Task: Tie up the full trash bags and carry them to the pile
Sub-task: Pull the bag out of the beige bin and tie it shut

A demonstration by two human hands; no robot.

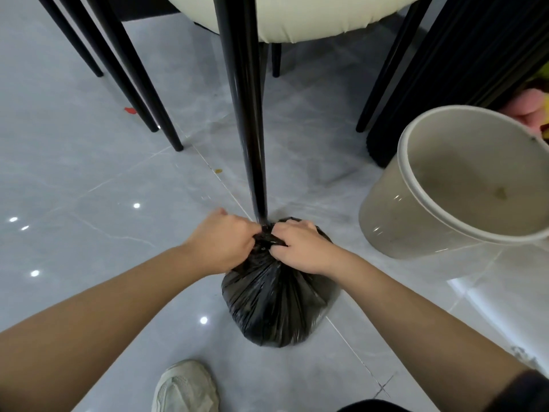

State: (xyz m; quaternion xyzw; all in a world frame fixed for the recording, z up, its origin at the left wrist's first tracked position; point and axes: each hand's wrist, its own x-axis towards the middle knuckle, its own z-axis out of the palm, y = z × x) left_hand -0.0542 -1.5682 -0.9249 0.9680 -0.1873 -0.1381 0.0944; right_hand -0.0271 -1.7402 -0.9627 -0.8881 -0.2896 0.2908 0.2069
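Both our hands meet at frame centre, left hand (221, 240) and right hand (300, 251) each gripping the bunched neck of the black trash bag (273, 307) with curled fingers. It sits on the grey floor (89, 173), lower middle of the frame, just below a black chair leg (249, 114), with a pale bin (383, 215) at right.

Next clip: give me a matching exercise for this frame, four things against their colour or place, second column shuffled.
Things:
1. trash bag
2. bin
3. shoe
4. chair seat

Descriptions:
A. beige, unlined, on the floor right of the bag
B. pale, at the bottom edge of the view
C. black, neck gripped by the left hand and the right hand
D. cream, at the top of the view

Pairs: 1-C, 2-A, 3-B, 4-D
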